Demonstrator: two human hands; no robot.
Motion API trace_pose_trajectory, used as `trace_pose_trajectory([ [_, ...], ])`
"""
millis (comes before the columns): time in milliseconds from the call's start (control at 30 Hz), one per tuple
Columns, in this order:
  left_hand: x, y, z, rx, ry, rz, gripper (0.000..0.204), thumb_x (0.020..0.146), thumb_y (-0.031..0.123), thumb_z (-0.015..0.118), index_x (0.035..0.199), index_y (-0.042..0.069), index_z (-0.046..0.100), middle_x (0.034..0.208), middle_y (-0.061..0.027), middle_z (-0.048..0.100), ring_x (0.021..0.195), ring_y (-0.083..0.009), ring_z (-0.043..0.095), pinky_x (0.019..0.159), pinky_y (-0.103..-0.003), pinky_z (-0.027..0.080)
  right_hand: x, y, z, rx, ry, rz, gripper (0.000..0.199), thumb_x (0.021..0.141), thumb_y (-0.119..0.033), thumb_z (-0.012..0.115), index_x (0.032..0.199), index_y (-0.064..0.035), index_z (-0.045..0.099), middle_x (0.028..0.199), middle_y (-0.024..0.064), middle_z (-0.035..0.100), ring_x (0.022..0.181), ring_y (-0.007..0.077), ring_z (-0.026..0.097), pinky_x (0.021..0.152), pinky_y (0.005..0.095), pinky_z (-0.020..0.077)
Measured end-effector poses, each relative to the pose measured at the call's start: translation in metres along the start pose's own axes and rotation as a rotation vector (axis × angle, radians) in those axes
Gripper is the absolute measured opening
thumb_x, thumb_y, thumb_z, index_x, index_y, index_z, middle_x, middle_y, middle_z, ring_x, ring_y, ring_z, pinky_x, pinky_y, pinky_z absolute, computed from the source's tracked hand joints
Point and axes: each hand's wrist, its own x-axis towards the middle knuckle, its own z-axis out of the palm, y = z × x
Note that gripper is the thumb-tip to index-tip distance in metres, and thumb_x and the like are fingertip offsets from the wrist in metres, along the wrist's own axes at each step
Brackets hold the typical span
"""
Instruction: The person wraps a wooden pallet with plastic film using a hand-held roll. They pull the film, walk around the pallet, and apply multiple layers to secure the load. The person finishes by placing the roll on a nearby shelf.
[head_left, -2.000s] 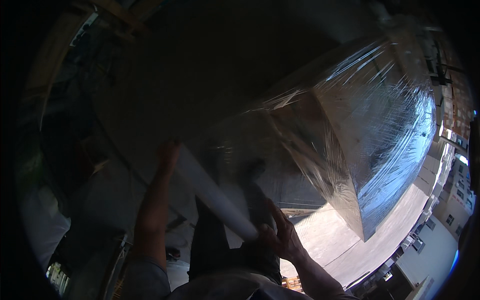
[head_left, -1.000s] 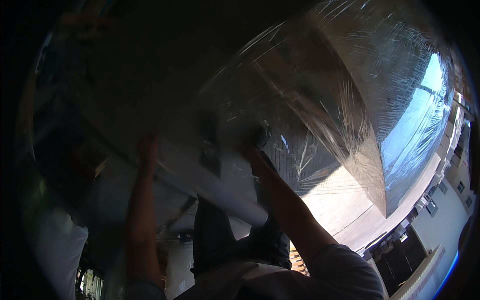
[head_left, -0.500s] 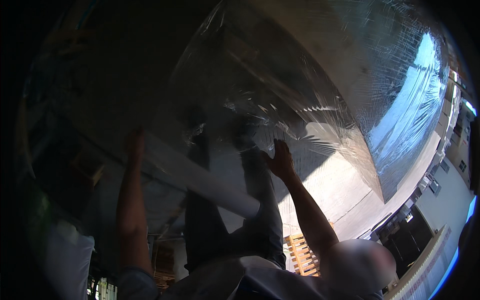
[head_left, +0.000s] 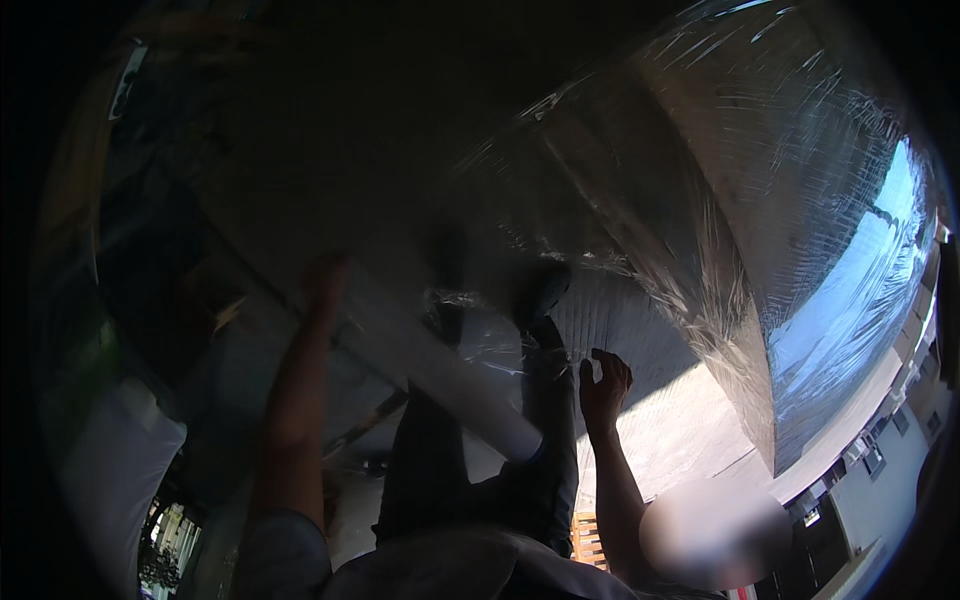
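Note:
A long pale roll of clear stretch film (head_left: 450, 385) slants across in front of my legs, its near end by my right thigh. My left hand (head_left: 328, 282) is closed at the roll's far end; deep shadow hides its separate fingers. Wrinkled clear film (head_left: 690, 290) spreads from the middle toward the right, bunched into tight folds. My right hand (head_left: 606, 390) is beside these folds, with thumb and fingers apart and nothing visible between them. Thin glints of film pass close to its fingertips.
A large film-covered surface (head_left: 850, 290) rises at the right, reflecting blue light. Sunlit floor (head_left: 670, 430) lies beyond my right forearm. A wooden pallet (head_left: 588, 540) is at the lower right, and a white covered shape (head_left: 130, 480) at the lower left. The upper left is very dark.
My right hand has drawn back toward me and a little right. My left hand and the roll appear farther right. The whole view has shifted, with the film folds lower and farther right.

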Motion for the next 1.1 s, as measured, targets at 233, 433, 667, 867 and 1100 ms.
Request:
trace_pose_trajectory([
  [233, 0.002, 0.0, 0.002, 0.014, 0.147, -0.01, 0.042, 0.092, 0.04, 0.047, 0.079, 0.007, 0.07, 0.083, -0.016, 0.068, 0.078, -0.0367, 0.064, 0.072, -0.051, 0.049, 0.007, -0.185, -0.042, 0.471, -0.213, -0.698, 0.068, 0.081, -0.025, 0.07, 0.137, -0.0028, 0.04, 0.134, 0.0234, 0.047, 0.12, 0.0435, 0.048, 0.097, 0.0488, 0.0436],
  [433, -0.006, -0.038, 0.022, -0.022, 0.158, 0.053, 0.046, 0.093, 0.043, 0.046, 0.085, 0.004, 0.069, 0.085, -0.0185, 0.066, 0.079, -0.0352, 0.064, 0.07, -0.049, 0.05, 0.209, -0.2, 0.13, 0.016, -0.545, -0.26, 0.075, 0.088, -0.057, 0.05, 0.134, 0.0017, 0.045, 0.139, 0.0269, 0.041, 0.127, 0.0437, 0.042, 0.103, 0.0512, 0.0381],
  [667, -0.037, -0.055, -0.004, -0.123, 0.076, -0.206, 0.053, 0.094, 0.046, 0.042, 0.08, 0.003, 0.067, 0.076, -0.0166, 0.065, 0.071, -0.0357, 0.063, 0.067, -0.05, 0.049, 0.088, -0.035, 0.307, 0.421, -1.153, 0.881, 0.067, 0.084, -0.065, 0.052, 0.114, -0.0053, 0.06, 0.102, 0.0164, 0.068, 0.084, 0.0323, 0.069, 0.092, 0.0577, 0.043],
  [867, -0.047, -0.06, 0.004, 0.055, 0.011, -0.172, 0.054, 0.095, 0.048, 0.038, 0.078, 0.005, 0.067, 0.08, -0.0177, 0.067, 0.077, -0.0368, 0.065, 0.069, -0.05, 0.051, 0.012, 0.042, 0.275, 0.994, -1.216, 0.639, 0.036, 0.093, -0.038, 0.048, 0.109, -0.0077, 0.059, 0.099, 0.0118, 0.065, 0.09, 0.0243, 0.066, 0.081, 0.0449, 0.0466],
  [1100, -0.037, -0.049, -0.014, -0.045, -0.013, -0.137, 0.058, 0.095, 0.051, 0.036, 0.08, 0.005, 0.068, 0.084, -0.0208, 0.067, 0.082, -0.0397, 0.065, 0.073, -0.051, 0.052, 0.026, -0.081, 0.014, 0.353, -0.501, -0.668, 0.02, 0.088, -0.022, 0.059, 0.099, -0.0059, 0.063, 0.096, 0.0118, 0.065, 0.087, 0.0247, 0.066, 0.072, 0.0353, 0.0535],
])
